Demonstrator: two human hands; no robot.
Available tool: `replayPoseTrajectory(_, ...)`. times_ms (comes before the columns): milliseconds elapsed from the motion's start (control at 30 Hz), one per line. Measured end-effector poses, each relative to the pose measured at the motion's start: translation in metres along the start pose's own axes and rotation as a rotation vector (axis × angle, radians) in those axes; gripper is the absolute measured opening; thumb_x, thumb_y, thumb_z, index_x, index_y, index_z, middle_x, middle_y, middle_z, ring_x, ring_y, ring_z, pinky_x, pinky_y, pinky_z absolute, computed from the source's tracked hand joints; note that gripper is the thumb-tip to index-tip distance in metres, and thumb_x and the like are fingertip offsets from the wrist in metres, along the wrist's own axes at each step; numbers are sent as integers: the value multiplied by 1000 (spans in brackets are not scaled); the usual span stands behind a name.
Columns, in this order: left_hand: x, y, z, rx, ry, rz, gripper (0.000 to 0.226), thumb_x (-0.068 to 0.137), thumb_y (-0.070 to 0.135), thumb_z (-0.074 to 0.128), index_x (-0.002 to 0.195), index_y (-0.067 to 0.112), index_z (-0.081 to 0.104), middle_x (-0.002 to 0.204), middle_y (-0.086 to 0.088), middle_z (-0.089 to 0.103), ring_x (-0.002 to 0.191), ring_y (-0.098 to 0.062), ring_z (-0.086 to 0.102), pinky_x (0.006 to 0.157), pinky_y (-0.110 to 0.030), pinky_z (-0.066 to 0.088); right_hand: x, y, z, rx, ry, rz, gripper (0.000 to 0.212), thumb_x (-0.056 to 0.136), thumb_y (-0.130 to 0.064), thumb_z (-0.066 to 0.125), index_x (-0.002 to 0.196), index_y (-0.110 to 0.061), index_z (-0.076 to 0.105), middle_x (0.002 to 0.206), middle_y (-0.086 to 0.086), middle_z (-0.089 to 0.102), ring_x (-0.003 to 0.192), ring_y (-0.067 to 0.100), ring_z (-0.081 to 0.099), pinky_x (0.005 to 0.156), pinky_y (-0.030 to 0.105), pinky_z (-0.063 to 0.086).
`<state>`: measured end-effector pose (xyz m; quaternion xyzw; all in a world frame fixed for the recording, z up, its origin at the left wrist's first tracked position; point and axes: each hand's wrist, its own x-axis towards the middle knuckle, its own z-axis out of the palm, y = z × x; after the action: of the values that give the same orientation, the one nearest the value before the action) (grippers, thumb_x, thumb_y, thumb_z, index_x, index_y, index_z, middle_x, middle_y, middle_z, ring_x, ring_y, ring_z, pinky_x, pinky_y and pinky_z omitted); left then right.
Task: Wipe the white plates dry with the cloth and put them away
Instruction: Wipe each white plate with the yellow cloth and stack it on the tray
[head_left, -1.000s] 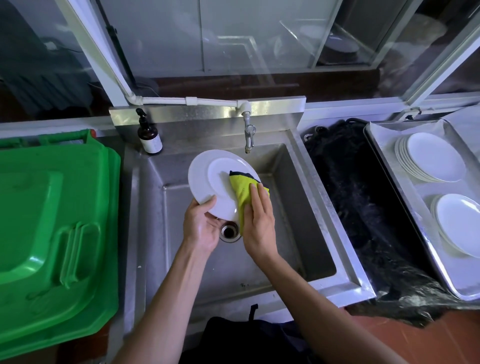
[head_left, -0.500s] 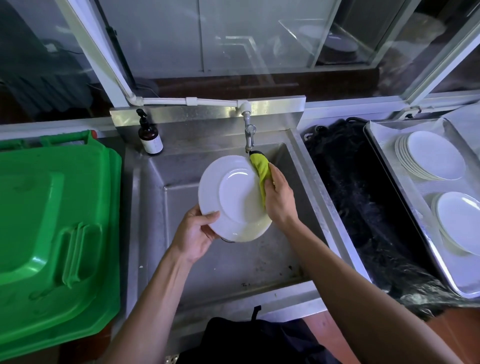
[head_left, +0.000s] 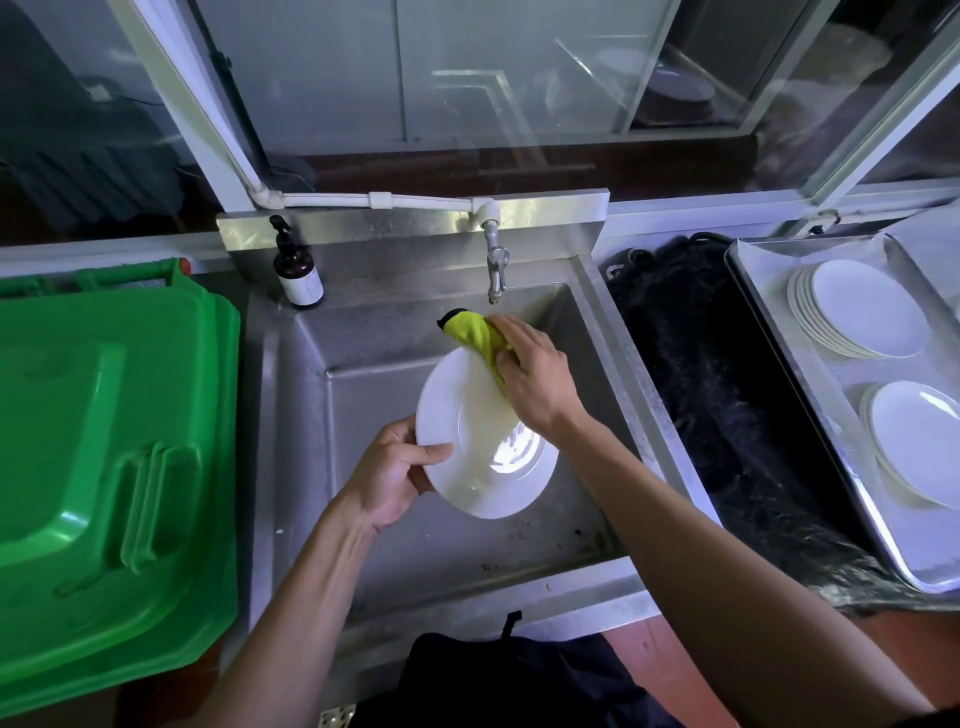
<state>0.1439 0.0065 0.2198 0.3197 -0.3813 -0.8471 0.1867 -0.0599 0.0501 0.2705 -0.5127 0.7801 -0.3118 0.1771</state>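
Note:
Over the steel sink (head_left: 592, 332) I hold a white plate (head_left: 467, 467), tilted with its face toward me. My left hand (head_left: 395, 473) grips its left rim, thumb on the face. My right hand (head_left: 532, 371) presses a yellow-green cloth (head_left: 475, 332) against the plate's upper right edge; part of the cloth sticks out above the rim. On the metal tray (head_left: 769, 322) at the right lie a stack of white plates (head_left: 860, 309) at the back and a second stack of plates (head_left: 917, 441) nearer me.
A tap (head_left: 496, 265) hangs over the sink's back wall, just above the cloth. A brown pump bottle (head_left: 297, 273) stands at the sink's back left corner. A green bin lid (head_left: 104, 457) fills the left side. Black mesh (head_left: 727, 405) lies between sink and tray.
The plate has dropped lower and nearer me, its face turned up more. My right hand with the cloth slid from the plate's right edge to its upper rim.

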Motion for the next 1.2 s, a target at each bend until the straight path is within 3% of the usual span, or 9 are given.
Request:
replayPoseTrajectory(233,4,-10,12,-8,38,6,33,73,3,69,104,12,79,103,-14,75,90,-29,72,65,-36,58,-25,-16,32,-42,-5,-185,53,91,-19,47,144,-22,54,153,-4,47,146,24,35,112,52,27)
replayPoseTrajectory(600,2,-3,6,-94,81,94,34,79,3,65,108,17,77,104,-12,72,93,-26,69,70,-34,58,-50,-15,48,98,-30,-302,47,105,-15,44,152,-17,45,163,2,34,154,23,20,118,48,26)
replayPoseTrajectory(967,0,4,8,-102,148,123,39,72,2,67,111,6,71,109,-16,74,94,-30,70,74,-39,56,-53,25,44,31,89,-67,53,105,-13,49,156,-16,35,166,2,25,155,20,17,125,37,18)
replayPoseTrajectory(1200,4,3,9,-149,106,144,31,80,0,63,103,14,78,107,-12,75,93,-26,72,72,-36,60,-70,31,39,45,70,-25,54,105,-9,47,157,-18,33,166,-3,19,156,16,11,124,33,14)
